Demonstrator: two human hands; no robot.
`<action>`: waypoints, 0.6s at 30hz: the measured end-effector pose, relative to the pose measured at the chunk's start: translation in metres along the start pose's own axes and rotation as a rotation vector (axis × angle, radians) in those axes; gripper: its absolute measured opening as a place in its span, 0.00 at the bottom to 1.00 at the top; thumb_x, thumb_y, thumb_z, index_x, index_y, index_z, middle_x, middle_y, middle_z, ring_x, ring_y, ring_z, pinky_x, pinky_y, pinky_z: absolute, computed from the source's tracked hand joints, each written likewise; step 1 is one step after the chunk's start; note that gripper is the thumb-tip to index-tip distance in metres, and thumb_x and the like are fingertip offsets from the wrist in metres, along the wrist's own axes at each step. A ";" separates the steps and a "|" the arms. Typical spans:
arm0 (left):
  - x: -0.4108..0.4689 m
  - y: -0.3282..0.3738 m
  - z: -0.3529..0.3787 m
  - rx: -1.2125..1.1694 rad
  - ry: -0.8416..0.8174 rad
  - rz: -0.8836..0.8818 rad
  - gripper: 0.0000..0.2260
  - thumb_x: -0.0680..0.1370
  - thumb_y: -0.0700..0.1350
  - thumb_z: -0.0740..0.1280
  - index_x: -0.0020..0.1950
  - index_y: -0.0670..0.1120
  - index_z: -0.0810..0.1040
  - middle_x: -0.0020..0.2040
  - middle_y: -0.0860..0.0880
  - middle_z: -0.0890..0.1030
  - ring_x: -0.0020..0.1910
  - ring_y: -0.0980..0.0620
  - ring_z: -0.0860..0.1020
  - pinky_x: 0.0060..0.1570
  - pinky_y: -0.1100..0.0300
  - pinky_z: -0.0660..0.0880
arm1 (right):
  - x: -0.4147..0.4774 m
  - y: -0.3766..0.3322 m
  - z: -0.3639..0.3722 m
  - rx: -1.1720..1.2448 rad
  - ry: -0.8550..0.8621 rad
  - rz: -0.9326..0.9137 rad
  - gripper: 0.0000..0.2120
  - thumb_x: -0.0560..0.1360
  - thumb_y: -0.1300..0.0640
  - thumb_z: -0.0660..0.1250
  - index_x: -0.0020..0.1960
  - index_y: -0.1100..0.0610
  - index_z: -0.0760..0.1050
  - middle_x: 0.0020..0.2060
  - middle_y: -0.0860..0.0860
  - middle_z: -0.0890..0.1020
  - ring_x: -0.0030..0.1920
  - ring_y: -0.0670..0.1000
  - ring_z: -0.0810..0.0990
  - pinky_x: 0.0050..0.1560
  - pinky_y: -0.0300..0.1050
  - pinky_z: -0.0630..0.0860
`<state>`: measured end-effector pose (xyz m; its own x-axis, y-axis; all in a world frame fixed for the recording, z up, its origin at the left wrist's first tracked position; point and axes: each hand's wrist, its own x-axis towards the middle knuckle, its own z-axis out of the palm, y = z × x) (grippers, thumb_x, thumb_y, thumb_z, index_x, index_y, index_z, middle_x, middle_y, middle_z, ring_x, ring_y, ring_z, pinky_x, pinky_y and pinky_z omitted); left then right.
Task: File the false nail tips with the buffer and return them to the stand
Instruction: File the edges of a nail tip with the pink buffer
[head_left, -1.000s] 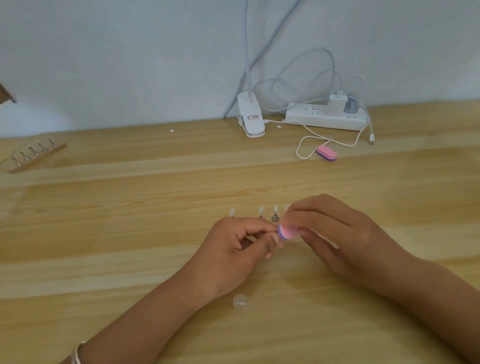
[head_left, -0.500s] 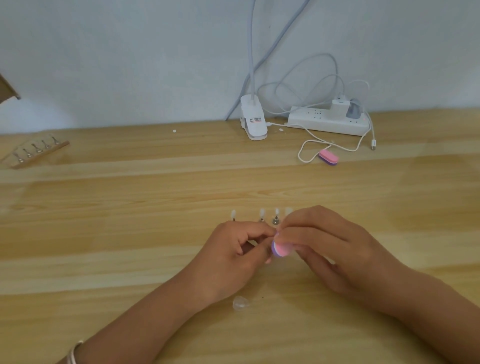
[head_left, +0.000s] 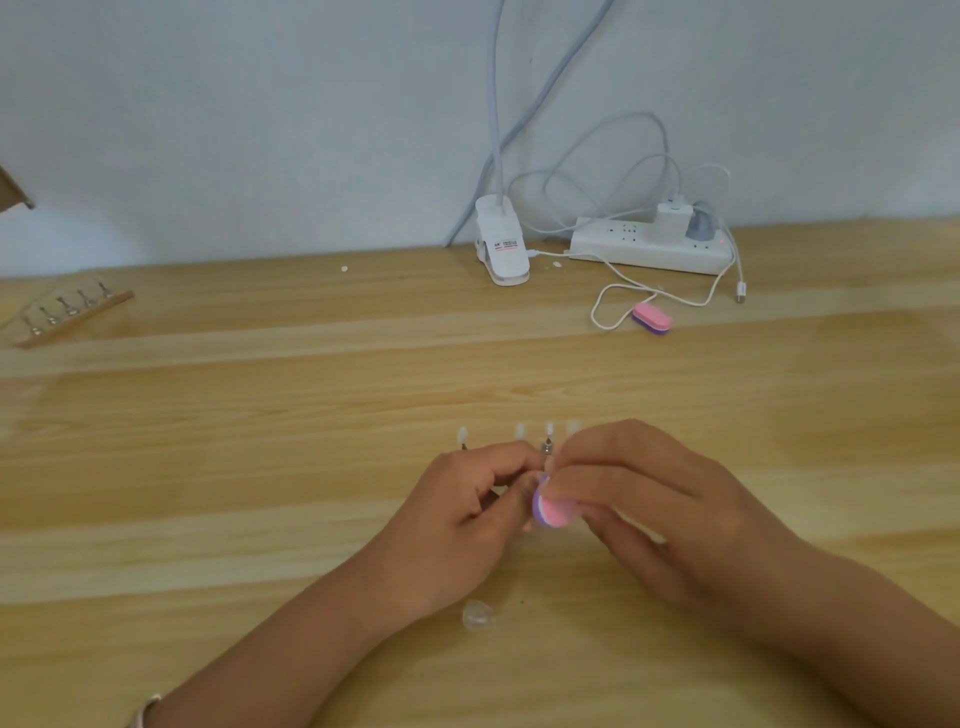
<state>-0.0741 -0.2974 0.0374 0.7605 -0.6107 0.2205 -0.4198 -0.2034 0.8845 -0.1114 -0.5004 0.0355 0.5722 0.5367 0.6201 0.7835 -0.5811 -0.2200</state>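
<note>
A wooden stand (head_left: 67, 314) with metal pegs sits by the far left edge of the bench (head_left: 208, 467). Near the middle, the left grip (head_left: 467, 509) curls its fingers in a pinch; I cannot tell what it pinches. A loose nail tip (head_left: 480, 616) lies just in front. A row of nail tips (head_left: 520, 430) stands just behind. The right grip (head_left: 649, 499) is grasping the pink and purple buffer (head_left: 551, 508).

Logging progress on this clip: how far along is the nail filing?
Done: four nail tips stand upright behind the hands; whether filed, I cannot tell. In hand: the right hand holds the buffer against a hidden piece the left hand pinches. Left: returning that piece, and a loose clear tip lies on the table.
</note>
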 end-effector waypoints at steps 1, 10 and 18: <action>0.000 0.000 0.000 -0.004 0.003 0.000 0.11 0.79 0.41 0.61 0.40 0.51 0.78 0.33 0.58 0.75 0.33 0.61 0.71 0.35 0.65 0.67 | 0.001 -0.002 0.001 -0.004 -0.009 -0.031 0.10 0.78 0.71 0.64 0.54 0.63 0.82 0.54 0.55 0.81 0.54 0.53 0.80 0.57 0.42 0.76; 0.000 -0.002 0.000 -0.003 -0.017 0.001 0.10 0.80 0.39 0.60 0.43 0.44 0.79 0.34 0.54 0.76 0.33 0.59 0.72 0.35 0.63 0.67 | 0.002 -0.007 0.003 -0.034 -0.010 -0.031 0.10 0.78 0.71 0.65 0.53 0.64 0.83 0.52 0.56 0.82 0.52 0.56 0.81 0.54 0.46 0.78; 0.000 -0.003 -0.001 -0.023 0.001 -0.025 0.12 0.81 0.44 0.60 0.41 0.42 0.78 0.33 0.52 0.77 0.33 0.53 0.74 0.37 0.56 0.70 | 0.000 -0.006 -0.003 -0.069 0.001 0.020 0.10 0.77 0.72 0.66 0.53 0.63 0.83 0.52 0.55 0.82 0.51 0.55 0.82 0.53 0.45 0.77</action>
<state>-0.0720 -0.2963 0.0351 0.7713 -0.6047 0.1985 -0.3892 -0.2013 0.8989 -0.1164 -0.4986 0.0393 0.5875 0.5236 0.6170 0.7531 -0.6327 -0.1802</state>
